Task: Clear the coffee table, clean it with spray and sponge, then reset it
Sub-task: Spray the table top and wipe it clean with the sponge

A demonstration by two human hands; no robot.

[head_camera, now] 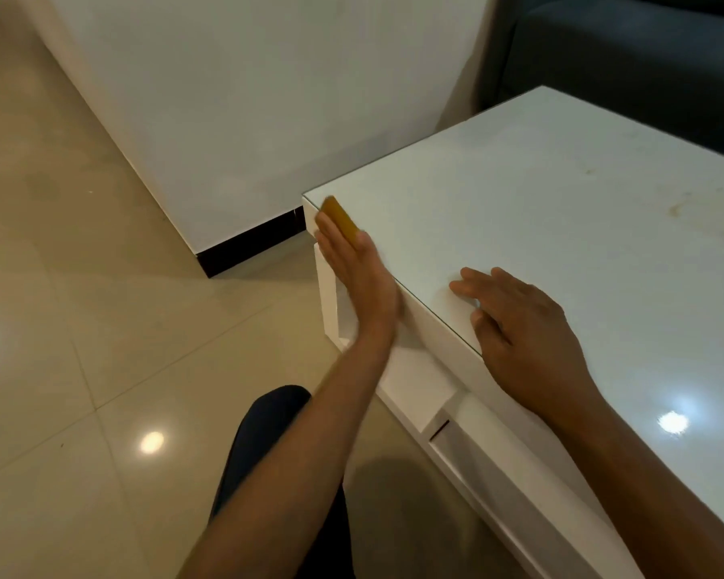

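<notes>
The left hand [352, 261] lies against the near-left edge of the white coffee table [561, 227], its fingers [331, 240] straight and held together, pressing a yellow sponge [340, 216] flat to the side of the glossy worktop just below the corner; the thumb sits over the top edge beside the sponge's near end; only the sponge's upper face and far tip show past the fingers, so how much of it is under the palm cannot be told; the right hand [523, 328] rests palm down on the worktop near its front edge, fingers loosely spread and relaxed, holding nothing, well apart from the sponge; the worktop's surface carries faint brownish smears [682, 204] toward the right side and a bright reflected light spot [673, 422] close to the right forearm; below the top, the table's white side panel and an open lower shelf [419, 382] show between the two arms; a dark trouser knee [268, 428] sits under the left forearm, over the shiny beige floor tiles [80, 328]; beyond the table's corner stands a white wall or cabinet [247, 110] with a black base strip [247, 244]; a dark grey sofa [627, 56] fills the upper right, just behind the table's far edge
</notes>
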